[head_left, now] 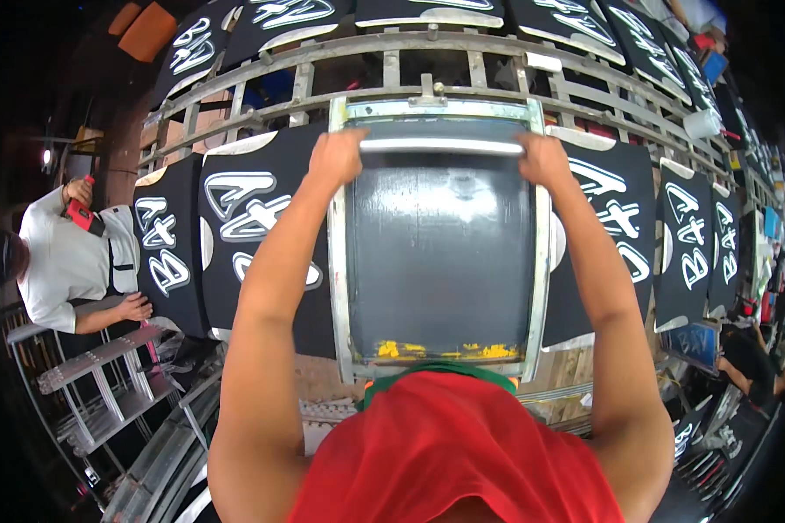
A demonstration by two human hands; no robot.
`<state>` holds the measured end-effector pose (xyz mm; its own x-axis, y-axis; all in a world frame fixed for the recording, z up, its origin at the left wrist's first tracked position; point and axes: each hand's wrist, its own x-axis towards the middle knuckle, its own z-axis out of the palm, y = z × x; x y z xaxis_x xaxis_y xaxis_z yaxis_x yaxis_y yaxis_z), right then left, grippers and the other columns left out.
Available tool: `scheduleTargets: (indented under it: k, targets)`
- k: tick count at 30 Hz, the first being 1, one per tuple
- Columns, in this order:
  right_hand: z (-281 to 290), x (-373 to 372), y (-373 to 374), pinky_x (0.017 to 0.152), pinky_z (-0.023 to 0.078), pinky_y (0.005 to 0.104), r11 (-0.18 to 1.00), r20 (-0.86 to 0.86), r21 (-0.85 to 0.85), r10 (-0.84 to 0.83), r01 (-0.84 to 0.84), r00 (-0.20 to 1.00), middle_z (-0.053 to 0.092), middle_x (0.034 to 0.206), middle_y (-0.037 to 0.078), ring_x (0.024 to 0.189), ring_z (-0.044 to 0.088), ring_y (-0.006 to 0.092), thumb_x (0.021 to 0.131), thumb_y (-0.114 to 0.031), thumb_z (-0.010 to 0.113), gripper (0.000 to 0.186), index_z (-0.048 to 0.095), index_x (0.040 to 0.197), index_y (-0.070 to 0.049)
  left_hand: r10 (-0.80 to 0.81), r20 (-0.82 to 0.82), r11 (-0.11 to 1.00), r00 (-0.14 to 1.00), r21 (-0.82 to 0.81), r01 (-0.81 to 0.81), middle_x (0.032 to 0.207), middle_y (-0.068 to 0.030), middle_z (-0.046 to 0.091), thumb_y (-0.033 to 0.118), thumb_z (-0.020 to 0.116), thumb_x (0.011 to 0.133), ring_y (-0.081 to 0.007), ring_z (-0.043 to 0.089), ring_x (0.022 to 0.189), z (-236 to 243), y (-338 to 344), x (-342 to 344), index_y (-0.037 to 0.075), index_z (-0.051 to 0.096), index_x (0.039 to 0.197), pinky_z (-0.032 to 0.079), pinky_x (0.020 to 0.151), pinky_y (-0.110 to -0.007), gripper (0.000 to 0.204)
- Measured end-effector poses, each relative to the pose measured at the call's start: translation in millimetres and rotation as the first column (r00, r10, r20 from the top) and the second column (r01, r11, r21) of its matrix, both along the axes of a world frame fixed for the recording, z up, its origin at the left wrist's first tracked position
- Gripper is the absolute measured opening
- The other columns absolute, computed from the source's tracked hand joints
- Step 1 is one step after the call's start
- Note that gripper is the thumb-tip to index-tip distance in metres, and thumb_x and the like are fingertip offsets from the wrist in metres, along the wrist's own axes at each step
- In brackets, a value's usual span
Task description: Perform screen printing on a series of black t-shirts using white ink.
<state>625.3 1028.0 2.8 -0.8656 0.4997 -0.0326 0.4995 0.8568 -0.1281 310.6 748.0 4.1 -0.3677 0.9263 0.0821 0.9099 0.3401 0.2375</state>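
The middle is brightly lit, with white glare on the dark screen (440, 261) and a shine along the metal bar (440, 146). The corners fall to black, and fisheye distortion bends the rails (340, 47) into curves.

On the left, a person (57, 253) in a white top holds a red and black tool (85, 218). A shiny metal rack (105, 359) is just below. An orange box (148, 33) is up top left. A white tub (701, 125) is at the right.
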Motion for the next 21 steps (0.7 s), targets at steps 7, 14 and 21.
scheduleTargets:
  k: [7,14,21]
  targets:
    - [-21,13,-18,0.094,0.046,0.0535,0.996,0.052,-0.017,-0.083,0.084,0.995,0.069,0.103,0.009,0.098,0.067,0.0331,0.073,-0.009,0.062,0.035,0.075,0.105,-0.016,0.086,-0.034,0.973,0.996,-0.213,-0.091,0.11,-0.0076,0.071,0.006,0.064,0.075,-0.0238,0.068,0.104,-16,-12,32,0.019,0.074,0.116,0.041,0.095,-0.047,0.044]
    - [24,217,-252,0.112,0.034,0.0697,0.958,0.217,-0.267,-0.045,0.103,0.975,0.07,0.108,0.009,0.1,0.065,0.0347,0.062,-0.004,0.065,0.048,0.075,0.108,-0.013,-0.032,0.197,0.967,0.98,-0.243,0.08,0.12,-0.0041,0.07,0.013,0.071,0.067,-0.0213,0.066,0.106,0,-236,201,0.015,0.069,0.127,0.038,0.1,-0.049,0.06]
    - [-24,79,-103,0.117,0.033,0.0585,0.993,-0.039,-0.115,-0.042,0.037,0.998,0.071,0.117,0.011,0.108,0.068,0.0296,0.069,0.001,0.068,0.053,0.068,0.121,-0.009,0.012,-0.082,0.988,0.997,-0.15,-0.024,0.105,-0.0074,0.075,0.005,0.065,0.075,-0.0233,0.07,0.097,-29,-103,83,0.013,0.072,0.117,0.04,0.095,-0.045,0.043]
